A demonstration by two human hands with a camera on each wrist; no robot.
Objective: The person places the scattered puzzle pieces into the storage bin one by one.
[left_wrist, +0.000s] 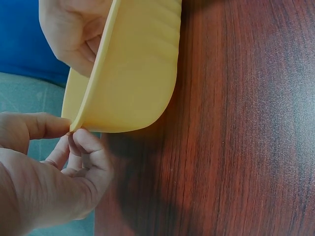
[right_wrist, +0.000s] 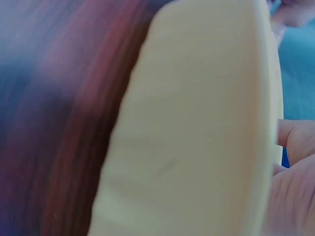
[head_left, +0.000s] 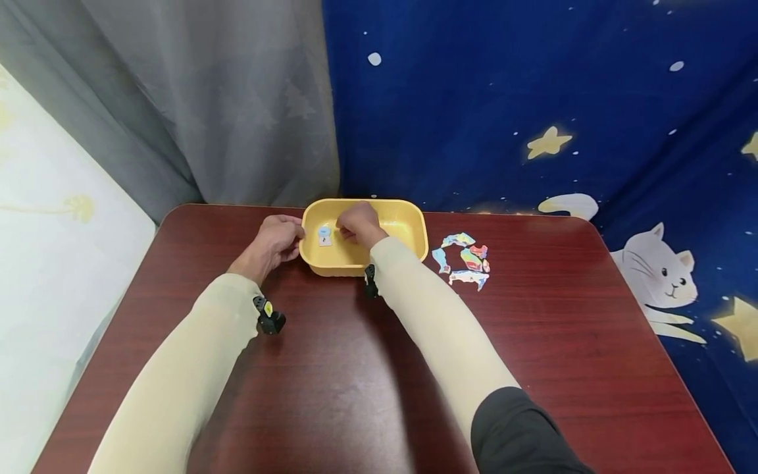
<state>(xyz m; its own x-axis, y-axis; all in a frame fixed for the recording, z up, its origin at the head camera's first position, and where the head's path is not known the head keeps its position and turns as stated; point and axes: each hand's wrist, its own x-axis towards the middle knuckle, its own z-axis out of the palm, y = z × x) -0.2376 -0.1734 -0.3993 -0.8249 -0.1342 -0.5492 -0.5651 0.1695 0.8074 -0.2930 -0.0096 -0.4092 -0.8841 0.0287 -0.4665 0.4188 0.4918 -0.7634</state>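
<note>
A yellow plastic basin [head_left: 334,270] stands near the far edge of the table. My left hand [head_left: 276,238] pinches its left rim between thumb and finger, which the left wrist view shows closely. Inside the basin is my right hand [head_left: 361,222], fingers bent and pointing down towards the left. Whether those fingertips hold anything is hidden, as the basin wall [right_wrist: 197,113] blocks most of the right wrist view. To the left of the right hand, a small light blue piece [head_left: 324,231] and a small white piece with a dark mark [head_left: 325,241] lie on the basin floor.
Several colourful cut-out pieces [head_left: 470,259] lie in a loose ring on the table, right of the basin. The dark red wooden table [head_left: 320,395] extends towards me. Grey and blue curtains [head_left: 438,99] hang behind its far edge.
</note>
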